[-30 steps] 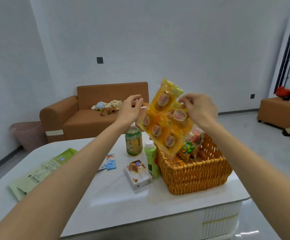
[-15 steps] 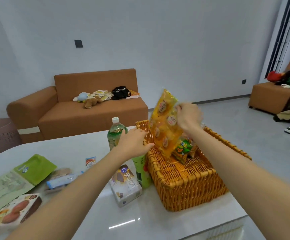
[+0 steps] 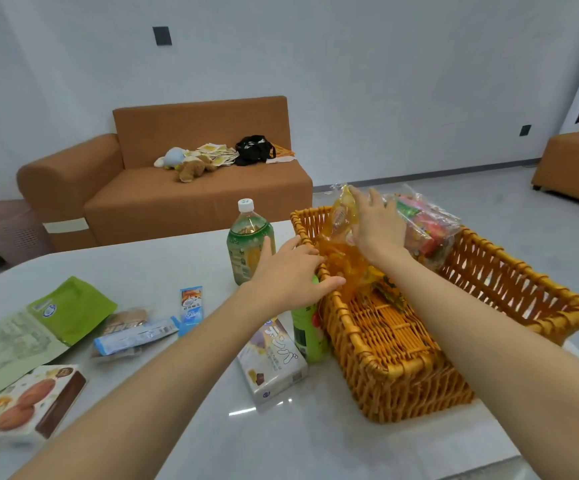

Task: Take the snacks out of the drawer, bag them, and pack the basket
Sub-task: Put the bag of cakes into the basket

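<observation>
Basket [image 3: 402, 375] holds the yellow snack bag [image 3: 340, 216] in its far left corner. The right hand [image 3: 378, 226] presses flat on the bag, fingers straight. The left hand [image 3: 288, 271] rests loose on the basket's left rim, gripping nothing.

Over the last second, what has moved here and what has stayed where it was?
The yellow snack bag came down from mid-air into the far left corner of the basket. The left hand let go of it and now rests on the basket's left rim; the right hand is still on the bag. The bottles and boxes on the table stayed put.
</observation>
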`<state>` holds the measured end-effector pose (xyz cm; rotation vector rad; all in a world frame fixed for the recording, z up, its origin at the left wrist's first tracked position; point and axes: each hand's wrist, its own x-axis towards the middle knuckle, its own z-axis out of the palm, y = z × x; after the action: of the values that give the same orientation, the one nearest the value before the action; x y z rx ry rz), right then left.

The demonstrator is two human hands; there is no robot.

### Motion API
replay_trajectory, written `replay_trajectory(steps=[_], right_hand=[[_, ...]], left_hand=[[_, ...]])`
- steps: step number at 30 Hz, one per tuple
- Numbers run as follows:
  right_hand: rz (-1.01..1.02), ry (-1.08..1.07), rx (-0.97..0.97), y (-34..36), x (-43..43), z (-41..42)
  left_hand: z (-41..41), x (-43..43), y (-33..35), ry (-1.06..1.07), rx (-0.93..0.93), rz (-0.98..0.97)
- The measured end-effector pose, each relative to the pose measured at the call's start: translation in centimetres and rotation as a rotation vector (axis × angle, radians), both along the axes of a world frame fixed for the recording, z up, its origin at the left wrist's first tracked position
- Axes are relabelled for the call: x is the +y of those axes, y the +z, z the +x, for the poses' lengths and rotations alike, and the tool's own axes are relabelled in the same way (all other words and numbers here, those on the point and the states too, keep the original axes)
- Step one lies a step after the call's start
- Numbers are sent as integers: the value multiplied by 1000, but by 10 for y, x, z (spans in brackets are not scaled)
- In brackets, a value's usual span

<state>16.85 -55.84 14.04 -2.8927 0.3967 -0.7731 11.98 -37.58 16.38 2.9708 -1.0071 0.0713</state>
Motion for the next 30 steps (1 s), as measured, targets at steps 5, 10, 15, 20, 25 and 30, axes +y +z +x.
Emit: replay_trajectory(steps=[5, 10, 15, 20, 25, 30], right_hand=[[-424, 58, 216, -13, -4, -4], [-361, -15, 430, -21, -13, 4], [-323, 34, 374, -18, -9, -9], [-168, 123, 124, 7, 2, -44], [-22, 215, 27, 45, 25, -109], [-15, 267, -32, 76, 58, -178]], left_hand=[[-2, -1, -1, 3, 14, -5], [2, -3, -2, -9, -5, 3], [-3, -3, -2, -1, -17, 24], [-22, 3, 13, -2, -18, -120], [-58, 26, 44, 15, -97, -167], [-99, 68, 58, 69, -140, -220]])
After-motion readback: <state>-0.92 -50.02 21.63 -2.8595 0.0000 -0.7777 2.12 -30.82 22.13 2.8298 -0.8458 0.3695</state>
